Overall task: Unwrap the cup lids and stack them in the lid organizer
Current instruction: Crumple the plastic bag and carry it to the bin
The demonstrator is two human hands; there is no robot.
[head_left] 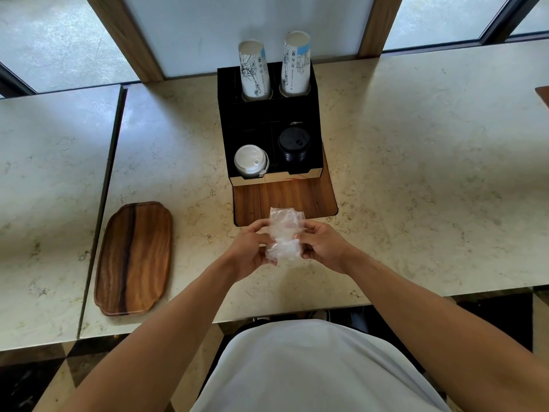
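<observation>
A crumpled clear plastic wrapper [284, 235] is held above the marble counter between my left hand [249, 250] and my right hand [323, 245], both gripping its sides. I cannot tell whether lids are still inside it. Beyond it stands the black lid organizer [246, 120]. Its front left slot holds a stack of white lids [251, 160], and the front right slot holds a stack of black lids [294, 147]. Two stacks of paper cups [255, 69] rise from its back slots.
The organizer sits on a wooden board [285, 197] set into the marble counter [416, 173]. An oblong wooden tray [135, 258] lies at the left, near the seam to a second countertop [44, 203]. Windows run along the back.
</observation>
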